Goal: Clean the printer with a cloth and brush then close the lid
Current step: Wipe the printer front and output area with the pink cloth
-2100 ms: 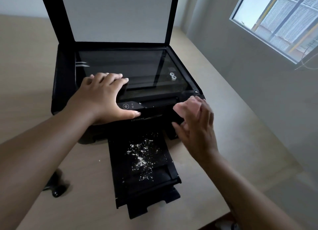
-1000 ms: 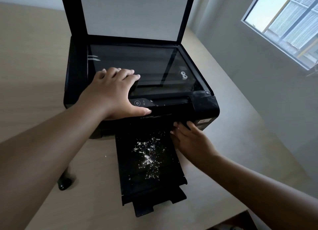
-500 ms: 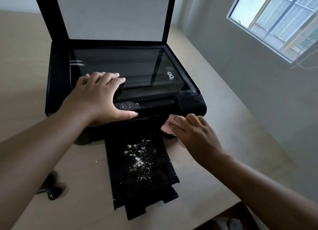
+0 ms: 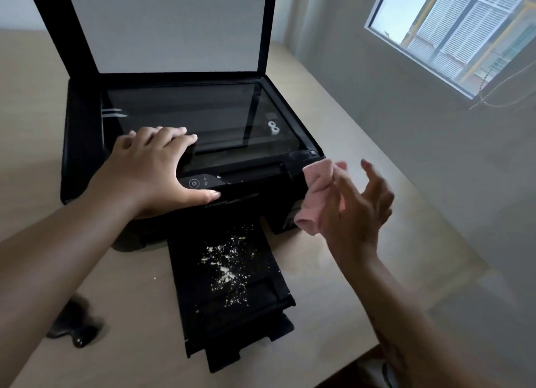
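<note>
At the lower left of the frame a dark thing (image 4: pixel 74 326) lies on the table (image 4: pixel 139 315). It may be the brush, but it is too blurry to tell. Just above it, the left hand (image 4: pixel 153 173) lies flat on the front of the printer (image 4: pixel 84 143), fingers spread wide, holding nothing, just pressing down. The lid (image 4: pixel 162 24) stands up at the top of the frame. In the lower middle, the tray (image 4: pixel 261 306) sticks out with white crumbs (image 4: pixel 229 268) on it. To the right, the right hand (image 4: pixel 356 213) is up in the air by the printer's front corner. Its fingers are loose and half open, and the pink cloth (image 4: pixel 316 196) hangs from them. To wipe well, bunch the cloth tight first, keep the left hand pressing so the printer stays put, and push the crumbs one way off the tray.
</note>
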A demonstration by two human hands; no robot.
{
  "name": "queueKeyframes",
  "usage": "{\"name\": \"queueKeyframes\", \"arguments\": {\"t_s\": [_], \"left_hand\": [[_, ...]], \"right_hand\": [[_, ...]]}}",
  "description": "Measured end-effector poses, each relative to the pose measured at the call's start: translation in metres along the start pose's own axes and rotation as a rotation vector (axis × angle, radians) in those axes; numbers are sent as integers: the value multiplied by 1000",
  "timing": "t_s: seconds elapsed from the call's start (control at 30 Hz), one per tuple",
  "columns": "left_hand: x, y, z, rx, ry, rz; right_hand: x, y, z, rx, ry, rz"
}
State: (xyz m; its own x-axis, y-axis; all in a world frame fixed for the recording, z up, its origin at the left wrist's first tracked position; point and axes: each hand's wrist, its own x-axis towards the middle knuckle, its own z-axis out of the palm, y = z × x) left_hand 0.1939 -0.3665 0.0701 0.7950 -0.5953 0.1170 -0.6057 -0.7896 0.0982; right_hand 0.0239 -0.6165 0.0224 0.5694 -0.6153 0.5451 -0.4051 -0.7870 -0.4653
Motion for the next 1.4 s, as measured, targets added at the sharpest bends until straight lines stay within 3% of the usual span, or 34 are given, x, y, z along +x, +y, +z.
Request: {"name": "queueKeyframes", "arguments": {"t_s": [0.13,0.27,0.43,0.6,0.7,0.8,0.93,1.0,1.07,1.17,1.3,1.4], "left_hand": [[-4,-8,2,7,-8,-19],[-9,-13,3,-1,-3,-33],[-9,-13,4,1,-8,-30],[-11,-10,4,-7,-9,-34],[-10,-9,2,-17,-12,-35],[-10,-9,2,-23,-13,-32],[-11,-10,3,-35,-4,-33],[-11,-10,3,-35,-8,-36],[-11,-10,3,-27,-13,-37],[-12,-10,2,-33,-15,-42],[-10,-10,2,-34,-18,-41],[-11,-10,3,-26,-12,-37]], "right_hand": [[-16,-19,28,125,-239,-232],[-24,0,26,81,-184,-486],[-20,-7,28,80,-282,-329],[-39,21,35,9,-244,-622],[-29,38,34,18,-201,-500],[-38,30,43,200,-213,-383],[-63,5,54,517,-216,46],[-74,1,64,542,-302,140],[-83,4,69,471,-375,141],[-94,27,69,377,-347,60],[-82,21,56,331,-219,167],[-76,9,62,348,-261,178]]}}
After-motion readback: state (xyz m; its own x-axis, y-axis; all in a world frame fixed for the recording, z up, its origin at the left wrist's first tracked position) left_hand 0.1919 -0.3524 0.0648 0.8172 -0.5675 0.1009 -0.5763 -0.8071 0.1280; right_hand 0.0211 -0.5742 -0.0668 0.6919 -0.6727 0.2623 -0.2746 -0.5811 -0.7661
